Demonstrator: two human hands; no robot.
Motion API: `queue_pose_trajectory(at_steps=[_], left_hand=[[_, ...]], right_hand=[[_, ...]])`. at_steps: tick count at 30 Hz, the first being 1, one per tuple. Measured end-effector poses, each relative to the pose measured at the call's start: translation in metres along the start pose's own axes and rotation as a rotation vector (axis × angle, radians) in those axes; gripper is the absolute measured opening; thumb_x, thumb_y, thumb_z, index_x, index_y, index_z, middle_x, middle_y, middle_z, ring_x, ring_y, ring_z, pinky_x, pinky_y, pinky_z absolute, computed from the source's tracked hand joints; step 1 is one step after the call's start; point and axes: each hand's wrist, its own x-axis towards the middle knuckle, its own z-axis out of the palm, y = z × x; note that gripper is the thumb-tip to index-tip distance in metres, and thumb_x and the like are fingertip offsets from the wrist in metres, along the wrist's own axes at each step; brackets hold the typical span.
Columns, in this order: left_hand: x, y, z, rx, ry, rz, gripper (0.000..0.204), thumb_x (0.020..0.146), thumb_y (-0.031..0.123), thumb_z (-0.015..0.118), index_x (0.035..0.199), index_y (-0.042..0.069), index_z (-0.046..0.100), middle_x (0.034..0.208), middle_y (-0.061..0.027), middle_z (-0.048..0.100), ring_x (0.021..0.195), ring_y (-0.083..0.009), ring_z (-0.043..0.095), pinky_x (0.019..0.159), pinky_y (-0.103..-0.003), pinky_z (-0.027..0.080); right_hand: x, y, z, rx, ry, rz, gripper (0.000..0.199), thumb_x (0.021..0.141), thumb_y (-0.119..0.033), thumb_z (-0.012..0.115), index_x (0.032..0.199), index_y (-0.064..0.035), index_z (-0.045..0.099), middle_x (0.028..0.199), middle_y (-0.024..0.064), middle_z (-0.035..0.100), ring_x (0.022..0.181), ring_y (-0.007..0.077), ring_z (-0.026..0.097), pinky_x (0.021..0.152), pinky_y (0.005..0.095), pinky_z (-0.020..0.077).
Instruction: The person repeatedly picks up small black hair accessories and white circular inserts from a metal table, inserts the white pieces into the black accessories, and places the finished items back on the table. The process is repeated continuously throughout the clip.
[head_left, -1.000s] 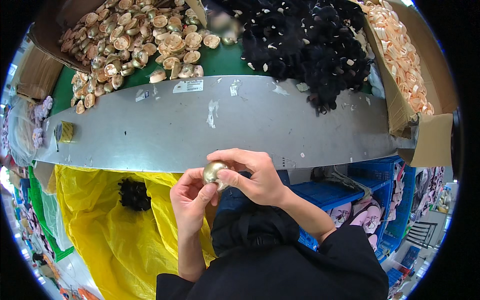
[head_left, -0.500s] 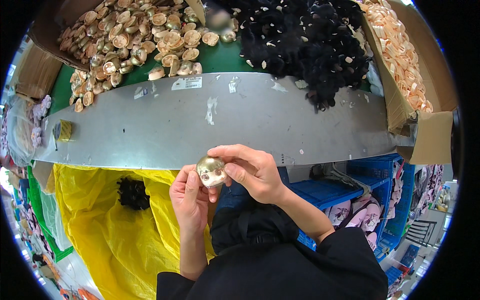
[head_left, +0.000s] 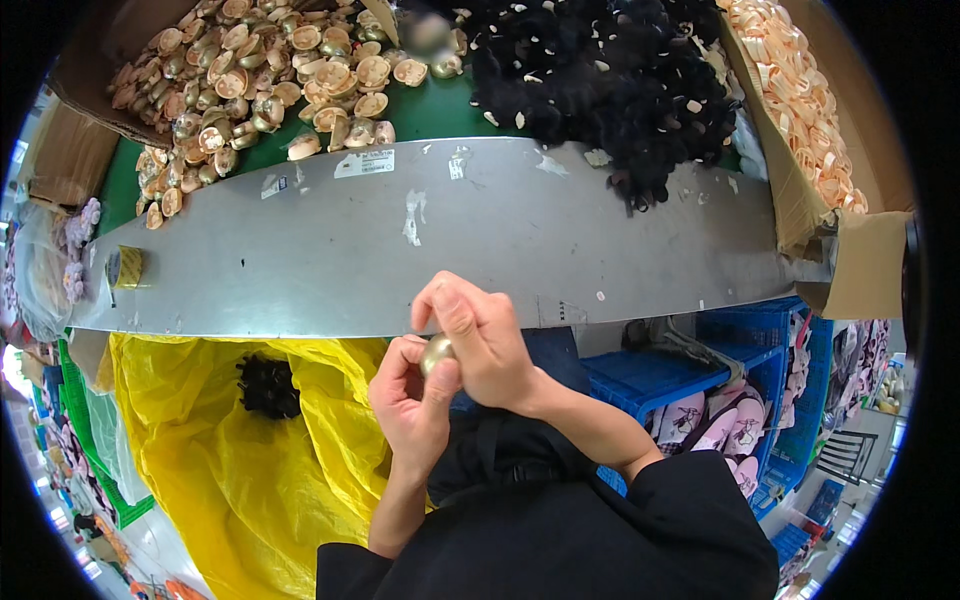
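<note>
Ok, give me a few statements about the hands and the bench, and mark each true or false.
1. Both hands, left hand and right hand, hold one small gold round piece. True.
2. The yellow plastic bag is empty. False: a black fluffy clump lies in it.
3. A pile of black fluffy pieces lies on the bench. True.
4. The grey metal ledge is covered with gold pieces. False: it is mostly bare.

shell pieces heaped left on the table, fluffy pile right.
</note>
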Motion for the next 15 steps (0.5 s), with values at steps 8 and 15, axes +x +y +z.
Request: queue_pose_trajectory(at_steps=[8, 15], left_hand=[[0.002, 0.007, 0.002, 0.083, 0.083, -0.021, 0.04, 0.107, 0.023, 0.051, 0.071, 0.005, 0.048, 0.069, 0.0026, 0.046, 0.063, -0.005, 0.035, 0.055, -0.024, 0.026], [0.0, 0.009, 0.004, 0.068, -0.032, 0.017, 0.025, 0.1, 0.022, 0.065, 0.088, 0.001, 0.056, 0.081, -0.0027, 0.058, 0.068, -0.0077, 0.05, 0.062, -0.022, 0.041]], right_hand=[[-0.008, 0.009, 0.003, 0.21, 0.098, 0.008, 0.045, 0.111, -0.037, 0.036, 0.107, -0.0008, 0.062, 0.06, -0.0061, 0.042, 0.051, 0.0004, 0.034, 0.047, 0.0203, 0.0266], [-0.002, 0.005, -0.004, 0.252, 0.126, 0.087, 0.046, 0.11, -0.041, 0.037, 0.114, -0.0028, 0.062, 0.061, -0.0056, 0.044, 0.053, 0.0005, 0.038, 0.048, 0.0199, 0.0301]])
